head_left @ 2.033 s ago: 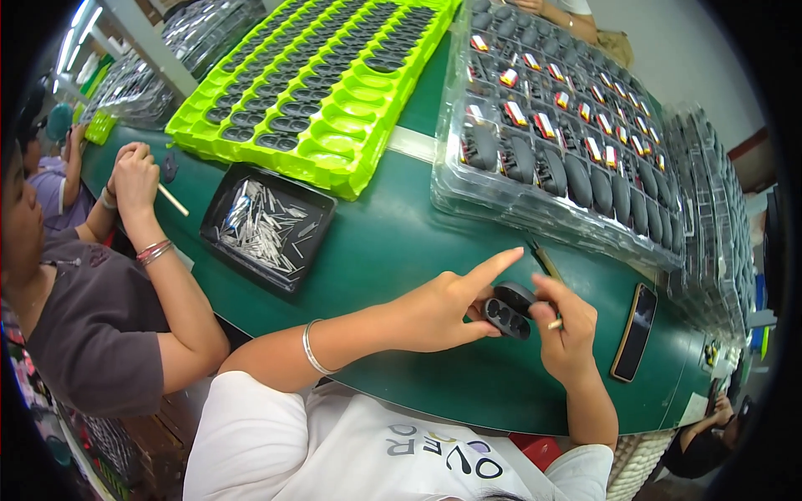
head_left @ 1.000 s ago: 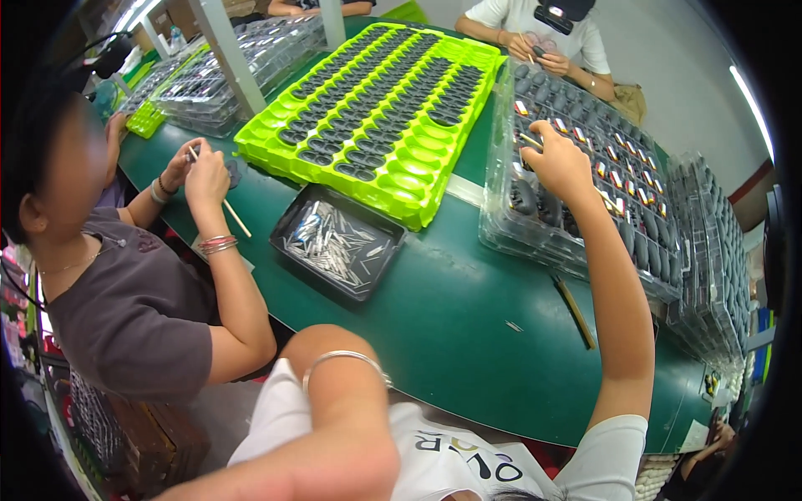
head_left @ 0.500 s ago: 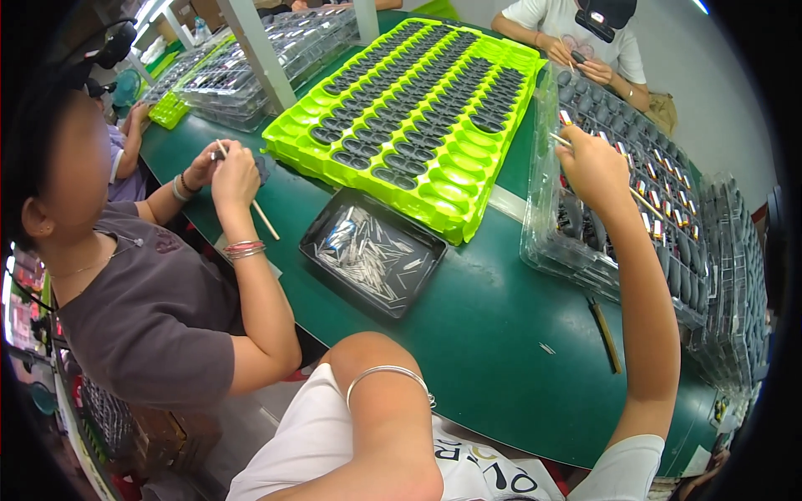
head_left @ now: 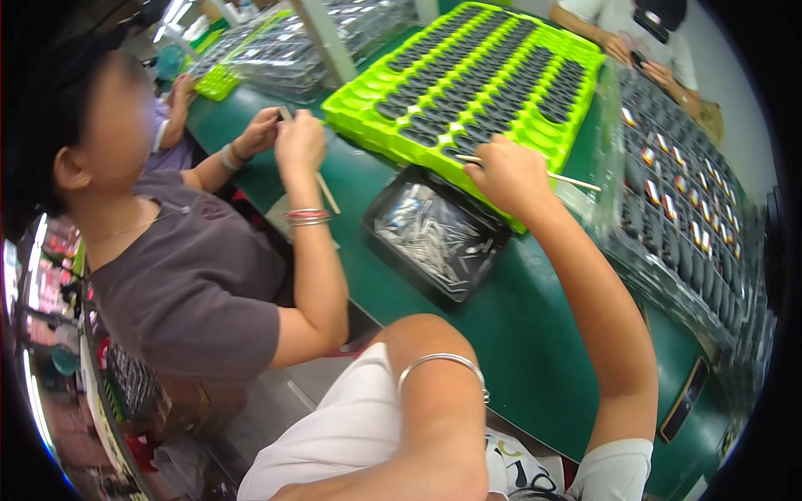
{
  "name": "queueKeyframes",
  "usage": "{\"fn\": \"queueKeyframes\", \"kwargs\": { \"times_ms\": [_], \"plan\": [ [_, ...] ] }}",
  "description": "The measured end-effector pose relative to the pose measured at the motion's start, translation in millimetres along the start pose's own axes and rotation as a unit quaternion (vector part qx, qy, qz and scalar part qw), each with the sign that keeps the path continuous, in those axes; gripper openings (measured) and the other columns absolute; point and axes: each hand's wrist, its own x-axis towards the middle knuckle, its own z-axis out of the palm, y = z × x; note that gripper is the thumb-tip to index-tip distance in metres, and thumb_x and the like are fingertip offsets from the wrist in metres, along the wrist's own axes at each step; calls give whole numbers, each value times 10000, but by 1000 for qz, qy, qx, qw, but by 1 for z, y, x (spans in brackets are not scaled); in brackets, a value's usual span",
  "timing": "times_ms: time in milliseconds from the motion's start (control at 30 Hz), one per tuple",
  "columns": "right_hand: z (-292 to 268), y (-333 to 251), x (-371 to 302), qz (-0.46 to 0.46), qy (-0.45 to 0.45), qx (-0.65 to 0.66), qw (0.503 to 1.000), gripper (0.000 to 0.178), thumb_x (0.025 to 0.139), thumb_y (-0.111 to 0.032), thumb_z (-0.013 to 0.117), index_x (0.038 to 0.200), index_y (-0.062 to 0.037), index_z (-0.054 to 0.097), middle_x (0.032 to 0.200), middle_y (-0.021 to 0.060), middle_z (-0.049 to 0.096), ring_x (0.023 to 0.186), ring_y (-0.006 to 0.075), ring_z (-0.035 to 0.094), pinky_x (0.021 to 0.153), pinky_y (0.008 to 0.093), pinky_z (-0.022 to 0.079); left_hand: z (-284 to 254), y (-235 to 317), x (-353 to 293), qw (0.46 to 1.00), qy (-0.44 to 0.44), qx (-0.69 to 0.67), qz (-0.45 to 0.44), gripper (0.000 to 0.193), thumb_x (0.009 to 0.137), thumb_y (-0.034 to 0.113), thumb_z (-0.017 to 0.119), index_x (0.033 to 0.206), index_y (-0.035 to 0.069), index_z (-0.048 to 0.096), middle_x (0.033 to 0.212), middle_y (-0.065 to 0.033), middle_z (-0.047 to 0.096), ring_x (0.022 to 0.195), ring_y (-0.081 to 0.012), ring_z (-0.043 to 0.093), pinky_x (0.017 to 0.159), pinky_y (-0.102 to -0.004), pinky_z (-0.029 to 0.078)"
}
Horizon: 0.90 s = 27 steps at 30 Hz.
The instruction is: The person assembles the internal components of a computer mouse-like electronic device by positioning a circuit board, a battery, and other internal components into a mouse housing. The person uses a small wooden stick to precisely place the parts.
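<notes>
My right hand (head_left: 514,179) is closed on a thin wooden stick (head_left: 576,181), held crosswise over the near edge of the bright green tray (head_left: 547,159). That tray carries rows of dark oval pieces (head_left: 501,108). Just left of and below the hand sits a black box (head_left: 455,288) with many thin silvery-white strips (head_left: 422,230) inside. My left hand (head_left: 430,338), beyond a silver bangle, rests low by my lap at the table's front edge; its fingers are hidden.
A clear plastic tray (head_left: 622,238) of dark rounded parts stands on the right. A phone (head_left: 683,399) lies near the right edge. At left, a person (head_left: 184,275) works with a stick; another person's hands (head_left: 643,63) hold a dark piece across the table.
My right hand has moved left with the stick, from over the clear tray to the green tray's near edge. The whole view has shifted, and the phone now shows.
</notes>
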Motion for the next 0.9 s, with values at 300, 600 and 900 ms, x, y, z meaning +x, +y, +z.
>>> {"fn": "queueKeyframes", "kwargs": {
  "times_ms": [300,600,900],
  "plan": [
    [15,-16,4,-36,30,20,999,278,725,-272,616,710,6,629,786,166,612,699,330,610,613,412,485,-3,-1,11,999,20,-7,-45,203,864,140,418,861,-8,556,846,-95,568,786,-212,547,768,-336,427],
    [-8,-7,14,132,-84,163,974,262,691,-296,674,797,-56,663,820,155,647,761,307,627,668,401,475,0,4,10,998,54,14,-29,174,843,146,451,787,23,560,824,-76,571,752,-189,535,729,-289,404],
    [-113,23,-75,48,67,418,905,243,732,-179,672,764,37,564,612,81,518,565,149,474,527,313,389,-27,-32,-22,945,39,138,-293,277,838,240,536,969,-3,514,999,-104,504,966,-237,472,866,-388,348]
  ]
}}
